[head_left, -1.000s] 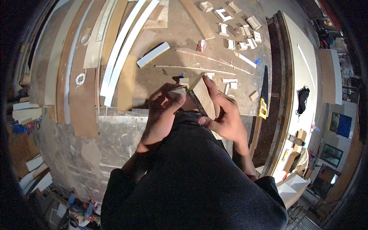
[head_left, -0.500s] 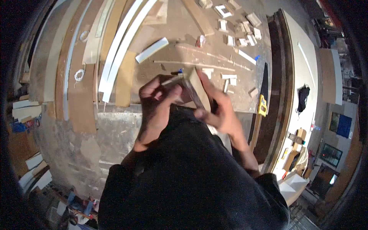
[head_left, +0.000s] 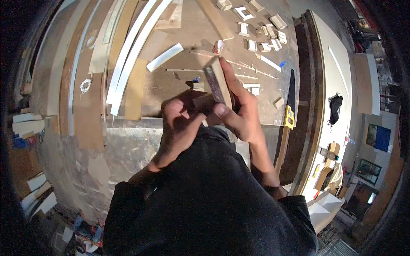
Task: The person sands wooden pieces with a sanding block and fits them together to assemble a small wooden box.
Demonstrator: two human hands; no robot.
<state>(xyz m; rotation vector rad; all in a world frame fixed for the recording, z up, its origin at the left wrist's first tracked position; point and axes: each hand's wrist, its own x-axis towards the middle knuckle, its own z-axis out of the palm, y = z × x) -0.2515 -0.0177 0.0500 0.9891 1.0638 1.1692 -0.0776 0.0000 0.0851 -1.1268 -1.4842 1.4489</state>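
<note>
Between my hands, over the near edge of the workbench (head_left: 145, 123), is a wooden block (head_left: 218, 83) with a dark, rough side facing me. My right hand (head_left: 242, 113) grips it, thumb on the near end and index finger stretched along the far end. In my left hand (head_left: 179, 123) is a small wooden piece (head_left: 204, 102), pinched by curled fingers and thumb and lying against or close to the block's lower left. Shadow hides much of this piece. Beyond the hands lie thin wooden sticks (head_left: 188, 70) and a white-faced strip (head_left: 165, 57).
Small wooden assemblies (head_left: 244, 29) lie at the back right. A handsaw with a yellow handle (head_left: 289, 117) is at the right edge. Long boards and white strips (head_left: 124, 77) cover the left side. A pale panel (head_left: 337, 85) with a black bundle (head_left: 336, 109) stands farther right.
The block has tilted more upright, its dark side now turned toward me, with my right hand raised a little. My left hand's small piece has dropped lower beside it.
</note>
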